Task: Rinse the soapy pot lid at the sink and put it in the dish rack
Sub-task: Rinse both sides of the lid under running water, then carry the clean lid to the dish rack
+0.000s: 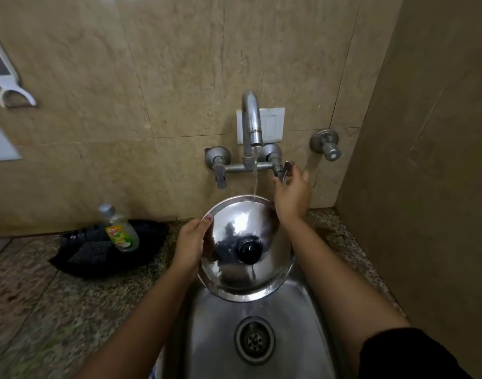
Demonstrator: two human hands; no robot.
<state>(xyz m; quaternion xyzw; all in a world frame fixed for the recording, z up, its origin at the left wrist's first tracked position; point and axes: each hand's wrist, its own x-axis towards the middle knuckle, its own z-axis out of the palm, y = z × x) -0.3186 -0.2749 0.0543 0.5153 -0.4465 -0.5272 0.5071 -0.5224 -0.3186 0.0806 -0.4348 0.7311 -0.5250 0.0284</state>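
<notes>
Over the stainless steel sink (220,337), the left hand (189,244) grips the rim of the round shiny steel pot lid (246,248) with its black knob. Beyond it, the right hand (291,192) closes on the tap's right lever (284,170) beside the running chrome tap (252,124). A green dish-soap bottle (119,228) stands on a black tray (97,250) on the speckled counter (56,296), left.

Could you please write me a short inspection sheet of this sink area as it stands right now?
Surface: speckled stone counter around a steel sink.
Job's things: pot lid held over the sink, knob up, under running water from the tap; no dish rack seen.
Clutter: soap bottle on a black tray.
Hands: left hand grips the lid's rim; right hand on the tap handle.
Cables: nothing seen.
Surroundings: tiled wall, spare valve, white wall plate.
</notes>
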